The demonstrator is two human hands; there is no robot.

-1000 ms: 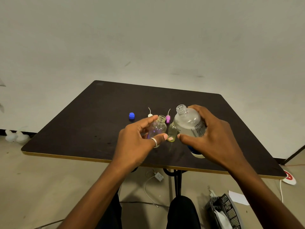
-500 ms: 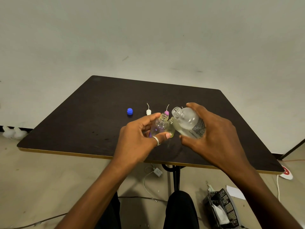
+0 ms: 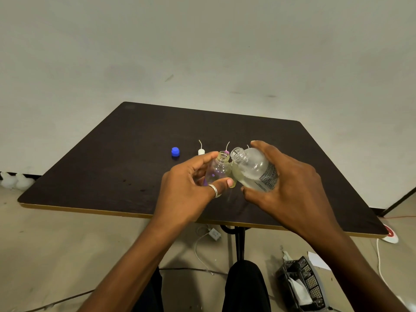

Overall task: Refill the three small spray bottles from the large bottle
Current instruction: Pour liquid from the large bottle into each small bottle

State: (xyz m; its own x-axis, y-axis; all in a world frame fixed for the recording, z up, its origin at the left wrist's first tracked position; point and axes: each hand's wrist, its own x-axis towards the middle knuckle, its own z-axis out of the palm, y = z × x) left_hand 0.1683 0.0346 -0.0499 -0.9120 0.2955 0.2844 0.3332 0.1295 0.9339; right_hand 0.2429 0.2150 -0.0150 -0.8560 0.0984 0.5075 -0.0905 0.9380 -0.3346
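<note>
Large bottle (image 3: 249, 170), uncapped and tilted left above the near part of the bench (image 3: 112, 165), lies in the right hand (image 3: 290, 190), fingers curled round its labelled belly. The left hand (image 3: 189, 192) grips a small spray bottle (image 3: 218, 171) by its body, mouths side by side. Both look light and slick.

Table (image 3: 135, 154): dark brown top, yellow edge band. Cap (image 3: 175, 151): blue. White sprayer head (image 3: 201, 151); pink sprayer head (image 3: 227, 152). Small bottle (image 3: 218, 170): clear, purple glint. Large bottle (image 3: 249, 167): frosted clear, label with fine black print. Ring (image 3: 213, 189): silver. Basket (image 3: 301, 282): black mesh. Wall (image 3: 202, 52): off-white.
</note>
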